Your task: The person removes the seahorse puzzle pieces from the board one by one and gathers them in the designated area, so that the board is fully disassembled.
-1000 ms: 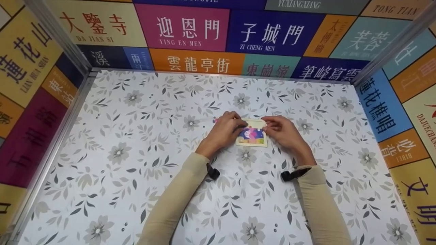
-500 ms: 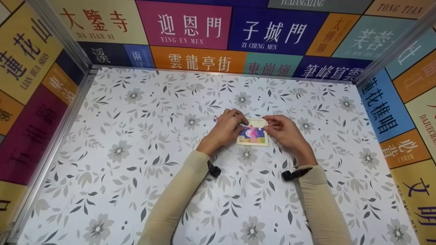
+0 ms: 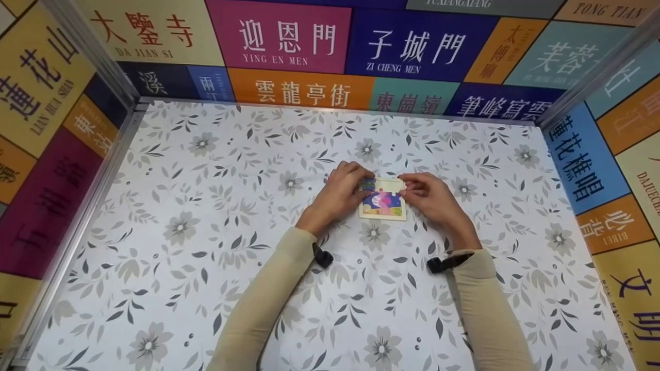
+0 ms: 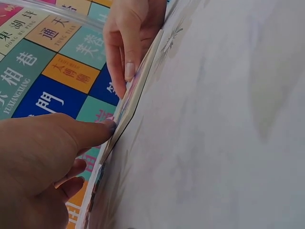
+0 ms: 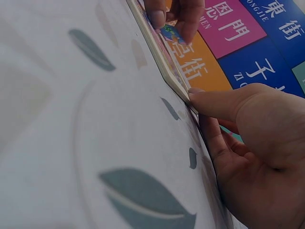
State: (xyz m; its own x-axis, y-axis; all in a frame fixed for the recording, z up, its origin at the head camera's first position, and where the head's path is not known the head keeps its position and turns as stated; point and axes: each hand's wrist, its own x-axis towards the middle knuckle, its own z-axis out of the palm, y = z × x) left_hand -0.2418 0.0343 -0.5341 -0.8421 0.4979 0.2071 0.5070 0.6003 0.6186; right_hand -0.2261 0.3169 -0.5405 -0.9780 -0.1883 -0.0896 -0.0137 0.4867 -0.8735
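Observation:
A small jigsaw puzzle board [image 3: 382, 217] with a pale frame lies flat in the middle of the table. Pink, purple and yellow picture pieces fill its lower part, while the upper part shows bare pale backing. My left hand [image 3: 340, 186] pinches a blue-green puzzle piece [image 3: 368, 184] over the board's upper left corner; the right wrist view shows this piece [image 5: 171, 33] between thumb and fingers. At the board's right edge, my right hand [image 3: 435, 198] grips the frame, thumb on top. Whether the piece touches the backing, I cannot tell.
A flower-patterned white cloth [image 3: 180, 226] covers the table. Beside the left hand's knuckles, a small pink-red bit [image 3: 326, 178] peeks out, mostly hidden. Colourful printed panels [image 3: 289, 41] stand along the back and both sides.
My left hand has shifted slightly, and the blue-green piece now shows at the board's upper left. The right hand keeps its grip on the right edge.

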